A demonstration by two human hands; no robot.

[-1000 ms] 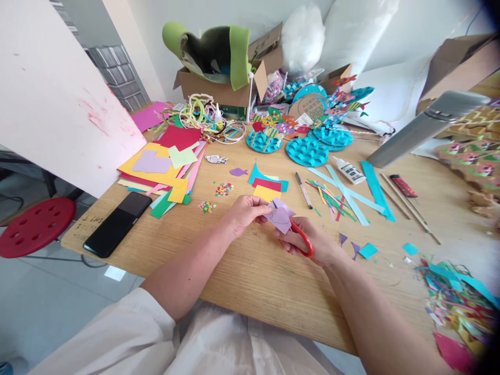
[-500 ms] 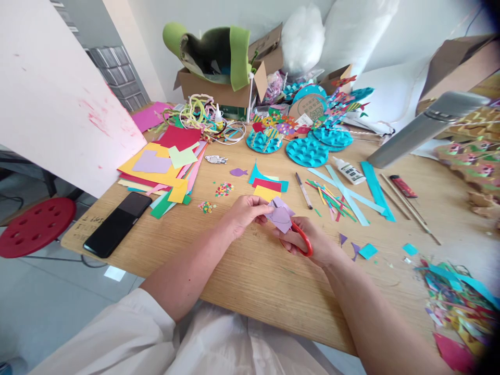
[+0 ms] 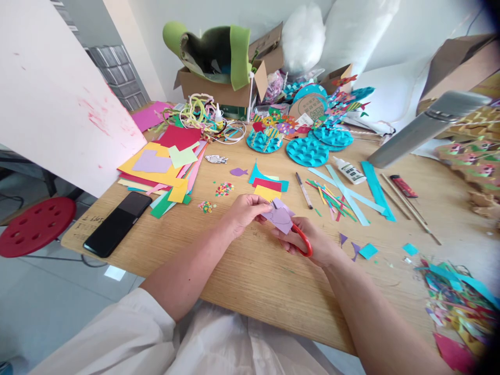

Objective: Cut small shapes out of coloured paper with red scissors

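Between my two hands is a piece of purple paper (image 3: 280, 220) with a drawn outline on it. My left hand (image 3: 250, 212) pinches its left edge. Red-handled scissors (image 3: 307, 240) are in my right hand (image 3: 307, 237), fingers wrapped round the loops. Their blades are at the paper and partly hidden by it. Just beyond lie a yellow paper piece (image 3: 267, 193), a dark red piece (image 3: 269, 184) and a teal piece (image 3: 255, 175). A cut-out purple fish (image 3: 238, 172) rests further left. Small purple scraps (image 3: 355, 251) lie right of my right hand.
A phone (image 3: 117, 224) and stacked coloured paper (image 3: 148, 169) are at the left. A pen (image 3: 303, 191), paper strips (image 3: 347, 195), a glue bottle (image 3: 349, 171) and a grey flask (image 3: 425, 130) are at the right. Teal crafts (image 3: 307, 151) stand behind; scraps (image 3: 457, 302) heap near right.
The purple paper has turned slightly in my hands and now shows more of its face near the scissors. My left hand has shifted very little; the other things are unmoved.
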